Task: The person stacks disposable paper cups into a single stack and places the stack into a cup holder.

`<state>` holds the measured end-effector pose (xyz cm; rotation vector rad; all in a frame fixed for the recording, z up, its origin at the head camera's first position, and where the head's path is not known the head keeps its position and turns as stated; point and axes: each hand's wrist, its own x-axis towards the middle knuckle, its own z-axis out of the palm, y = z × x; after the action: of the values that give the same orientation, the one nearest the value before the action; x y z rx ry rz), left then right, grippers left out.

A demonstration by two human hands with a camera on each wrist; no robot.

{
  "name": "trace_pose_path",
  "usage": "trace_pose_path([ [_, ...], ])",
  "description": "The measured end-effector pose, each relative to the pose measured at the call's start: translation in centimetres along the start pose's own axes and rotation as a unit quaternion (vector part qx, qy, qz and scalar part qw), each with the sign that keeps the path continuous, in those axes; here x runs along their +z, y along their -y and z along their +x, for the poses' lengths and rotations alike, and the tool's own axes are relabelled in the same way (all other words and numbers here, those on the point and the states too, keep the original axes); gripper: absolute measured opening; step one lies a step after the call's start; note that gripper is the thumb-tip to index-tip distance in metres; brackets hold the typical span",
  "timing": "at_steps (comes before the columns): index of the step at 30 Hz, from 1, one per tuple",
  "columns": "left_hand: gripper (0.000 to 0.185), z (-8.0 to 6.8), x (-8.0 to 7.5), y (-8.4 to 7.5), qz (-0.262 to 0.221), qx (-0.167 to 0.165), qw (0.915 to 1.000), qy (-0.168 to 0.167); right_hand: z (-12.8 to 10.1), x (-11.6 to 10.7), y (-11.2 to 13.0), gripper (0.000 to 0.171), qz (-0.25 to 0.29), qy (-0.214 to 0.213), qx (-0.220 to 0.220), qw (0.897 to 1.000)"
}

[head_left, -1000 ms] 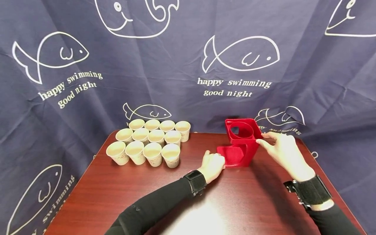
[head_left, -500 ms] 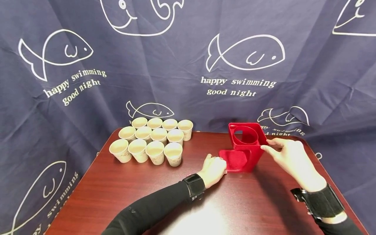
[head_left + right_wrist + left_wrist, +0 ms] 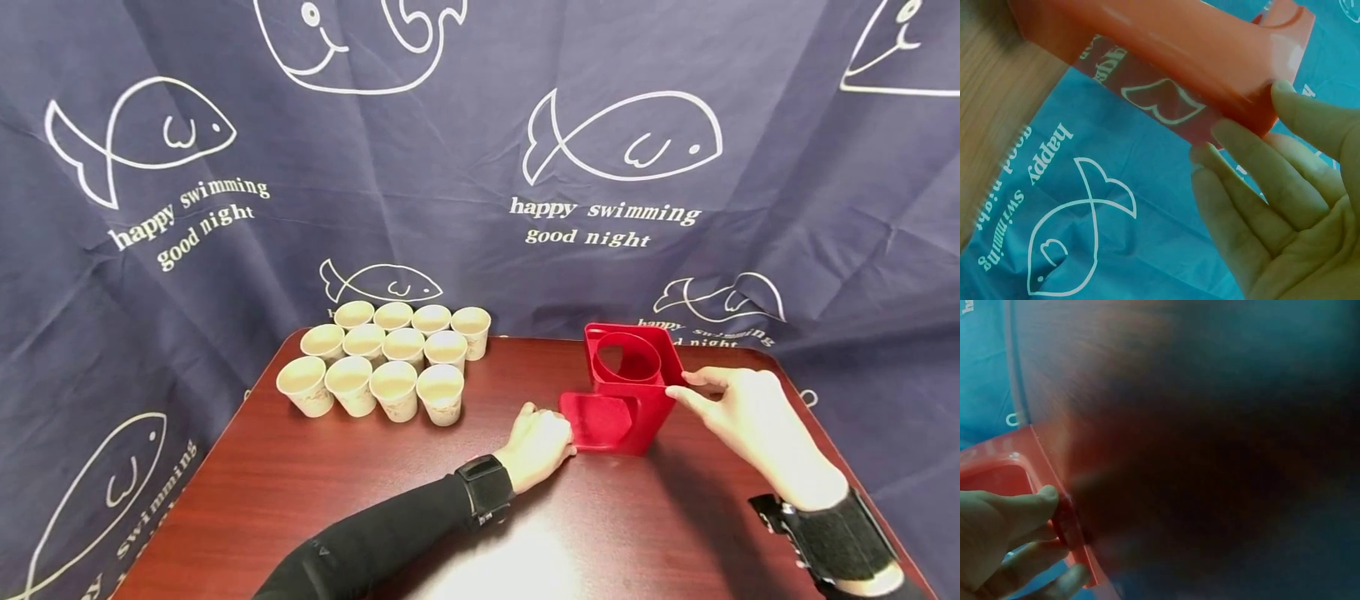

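Note:
A red plastic stand (image 3: pixel 651 417), with a round ring inside its open top and a shallow tray at its foot, is upright on the right half of the table. The near left edge of the tray is pinched by my left hand (image 3: pixel 536 446); in the left wrist view the thumb lies over the red rim (image 3: pixel 1044 453) and the fingers reach beneath. My right hand (image 3: pixel 750 421) pinches the top right edge of the stand between thumb and fingers. The right wrist view shows the stand's smooth red side (image 3: pixel 1166 37) with the fingertips at its corner.
Several white paper cups (image 3: pixel 393 392) stand mouth up in three rows on the left of the reddish-brown table (image 3: pixel 315 492). A dark blue cloth (image 3: pixel 420 183) with white fish drawings hangs close behind and along the sides.
The red stand has moved toward me across the table, with both hands keeping hold of it. The cups stay in place; the head view has shifted slightly.

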<state>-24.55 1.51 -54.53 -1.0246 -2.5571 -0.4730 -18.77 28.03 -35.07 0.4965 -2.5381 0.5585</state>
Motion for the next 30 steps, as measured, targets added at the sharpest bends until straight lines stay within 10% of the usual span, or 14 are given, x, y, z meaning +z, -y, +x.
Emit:
trace_pose_path([
  [3,0.021,0.3,-4.5,-2.7,0.149,-0.029,0.9878,0.035,0.0,0.0,0.0,0.027,-0.002,0.001,-0.001,1.0],
  [7,0.02,0.5,-5.9,-3.8,0.18,-0.047,0.9791,0.081,0.0,0.1,0.1,0.026,-0.004,0.002,-0.001,1.0],
  [19,0.035,-1.6,-9.1,-2.5,-0.016,-0.139,0.9896,0.035,-2.4,1.1,1.1,0.041,-0.004,-0.046,0.0,0.999],
  [30,0.08,-7.1,-14.2,-3.5,-0.01,-0.2,0.9793,0.027,-6.9,4.6,5.2,0.029,0.018,-0.055,0.034,0.998],
])
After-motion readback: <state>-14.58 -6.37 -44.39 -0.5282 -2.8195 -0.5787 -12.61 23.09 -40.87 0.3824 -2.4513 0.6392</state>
